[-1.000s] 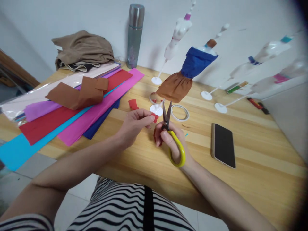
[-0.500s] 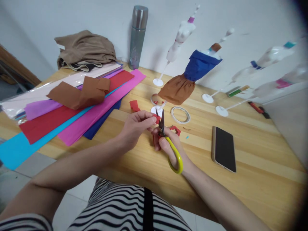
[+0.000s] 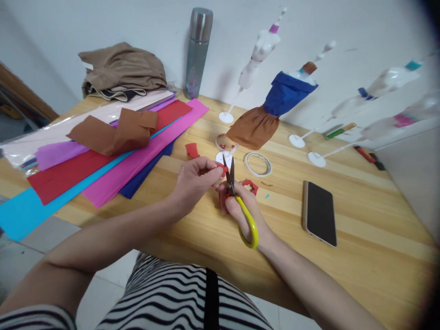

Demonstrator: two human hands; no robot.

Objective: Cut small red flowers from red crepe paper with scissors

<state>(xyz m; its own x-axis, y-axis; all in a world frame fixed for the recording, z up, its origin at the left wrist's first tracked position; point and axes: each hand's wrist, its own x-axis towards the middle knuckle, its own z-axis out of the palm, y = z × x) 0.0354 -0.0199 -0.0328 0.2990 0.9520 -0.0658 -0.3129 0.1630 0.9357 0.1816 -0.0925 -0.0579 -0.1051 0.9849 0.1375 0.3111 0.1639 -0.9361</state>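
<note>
The scissors have yellow handles and dark blades, beside small red paper. One dress is two-toned — blue top, brown skirt. Paper strips show purple, red, bright blue, pink and navy, under brown paper. The shirt is striped black and white — the table, pale yellow-brown.

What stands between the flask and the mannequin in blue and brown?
In the head view, a white mannequin with a pink band at its neck stands between the flask and the dressed mannequin.
</note>
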